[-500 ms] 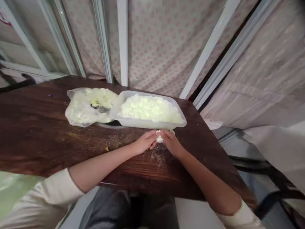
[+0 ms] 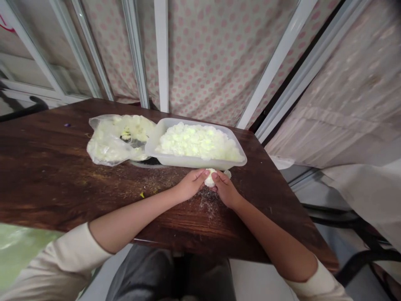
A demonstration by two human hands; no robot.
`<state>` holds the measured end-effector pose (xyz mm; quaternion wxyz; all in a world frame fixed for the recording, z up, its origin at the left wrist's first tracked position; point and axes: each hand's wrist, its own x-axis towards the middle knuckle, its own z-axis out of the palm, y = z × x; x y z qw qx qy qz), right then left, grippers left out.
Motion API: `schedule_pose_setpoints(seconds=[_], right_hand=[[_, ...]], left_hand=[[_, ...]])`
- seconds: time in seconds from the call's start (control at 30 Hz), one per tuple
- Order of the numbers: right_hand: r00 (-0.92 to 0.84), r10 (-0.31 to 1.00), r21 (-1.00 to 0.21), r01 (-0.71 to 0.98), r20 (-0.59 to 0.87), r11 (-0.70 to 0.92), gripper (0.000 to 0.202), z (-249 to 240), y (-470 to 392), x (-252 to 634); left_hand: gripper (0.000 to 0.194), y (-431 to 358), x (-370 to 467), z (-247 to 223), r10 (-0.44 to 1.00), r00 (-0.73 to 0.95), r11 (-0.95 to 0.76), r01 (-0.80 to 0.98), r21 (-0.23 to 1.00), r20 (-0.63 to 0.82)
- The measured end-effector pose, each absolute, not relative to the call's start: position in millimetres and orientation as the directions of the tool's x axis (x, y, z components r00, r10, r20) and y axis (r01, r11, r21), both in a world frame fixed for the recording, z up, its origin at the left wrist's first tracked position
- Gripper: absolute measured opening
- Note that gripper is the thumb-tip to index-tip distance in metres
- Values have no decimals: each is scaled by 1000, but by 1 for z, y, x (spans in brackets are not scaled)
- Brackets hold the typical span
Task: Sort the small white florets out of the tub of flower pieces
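Note:
Between my two hands is a small, round, pale yellow-white piece with a scalloped, flower-like edge. My left hand pinches it from the left, thumb on top. From the right, my right hand grips the same piece, its thumb also on the upper face. Both hands are low over the table, just in front of a translucent plastic tub heaped with similar pale pieces. Beside my right hand, a second scalloped piece shows by the tub's near edge, partly hidden.
Left of the tub lies a clear plastic bag with more pale pieces, touching the tub. Crumbs and dust are scattered on the dark wooden table, with a yellow scrap. A dotted curtain hangs behind white frame bars.
My fingers have shifted on the pale piece, and more of its round face now shows between my thumbs. The tub and bag have not moved on the table.

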<state>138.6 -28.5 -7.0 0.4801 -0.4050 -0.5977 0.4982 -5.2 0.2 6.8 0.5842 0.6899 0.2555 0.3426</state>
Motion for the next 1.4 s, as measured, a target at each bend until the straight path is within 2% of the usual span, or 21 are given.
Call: schedule_pose_setpoints(seconds=[0.2, 0.37, 0.6, 0.77, 1.0, 1.17, 1.3, 1.4], right_hand=[[-199, 973, -992, -79, 113, 99, 35, -11, -24, 143], [-220, 972, -997, 4, 80, 83, 35, -13, -23, 146], [-167, 979, -983, 115, 120, 141, 41, -8, -24, 144], [-178, 971, -956, 217, 161, 198, 47, 2, -27, 146], [-215, 968, -983, 103, 127, 151, 42, -2, -32, 142], [-184, 974, -982, 110, 129, 151, 41, 2, -32, 141], [-171, 981, -985, 127, 91, 113, 46, 5, -32, 140], [-171, 978, -973, 174, 123, 153, 46, 6, -33, 141]], left_hand=[[46, -2, -2, 3, 701, 708, 25, -144, 989, 85], [42, 0, -3, 9, 695, 719, 168, -164, 972, 1], [40, 0, -2, 6, 739, 674, 182, -190, 965, -6], [43, -2, 0, 2, 683, 729, 132, -195, 972, 53], [48, 4, -4, 4, 683, 727, 80, -163, 983, 65], [49, 3, -5, 2, 684, 723, -14, -119, 993, 96], [50, 1, -4, 1, 670, 736, -21, -109, 994, 95], [51, 1, -4, 2, 675, 733, -10, -97, 995, 79]])
